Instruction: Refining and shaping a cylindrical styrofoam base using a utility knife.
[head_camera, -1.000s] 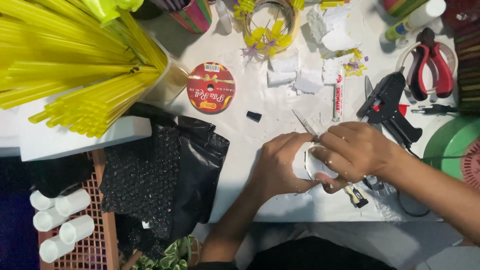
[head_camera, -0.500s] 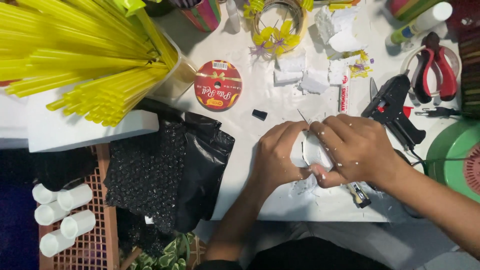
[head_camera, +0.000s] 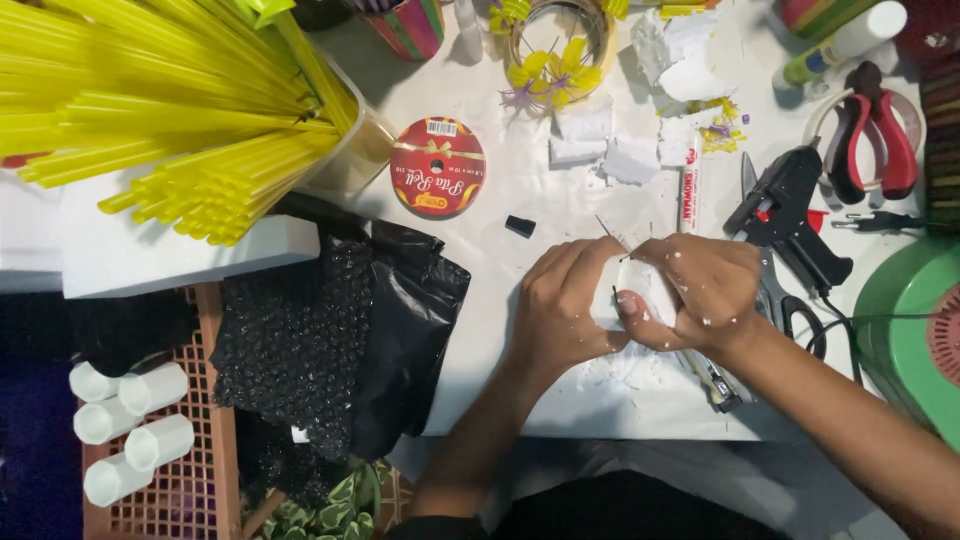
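Since half a second ago your hands have barely shifted; both stay pressed together at the table's near edge, and the view has only slid a little. Your left hand (head_camera: 560, 310) cups a white foam piece (head_camera: 640, 285) from the 9 o'clock side, fingers curled together over it. Your right hand (head_camera: 700, 290) wraps it from 3 o'clock, fingers closed on the foam, thumb tip across its front. White crumbs stick to the right knuckles. A thin dark pin (head_camera: 610, 232) sticks out of the foam toward 11 o'clock. So the foam piece sits clamped between both hands, just over the white table (head_camera: 520, 190), with loose foam dust under them.

At 3 o'clock of your right hand, just beside it, lies a black glue gun (head_camera: 790, 210); scissors (head_camera: 785, 300) lie partly under it. Red-handled pliers (head_camera: 875, 140) sit farther out at 2 o'clock. A white marker pen (head_camera: 691, 190) lies at 12 o'clock, with torn foam scraps (head_camera: 620, 150) beyond it. A red ribbon spool (head_camera: 437, 167) sits at 10 o'clock of the left hand, a small black cap (head_camera: 519, 226) between spool and hand. Yellow straws (head_camera: 170, 110) fill the far 10 o'clock corner. A black bag (head_camera: 400, 330) hangs off the table at 9 o'clock. A utility knife (head_camera: 715, 385) lies under your right wrist at 5 o'clock.
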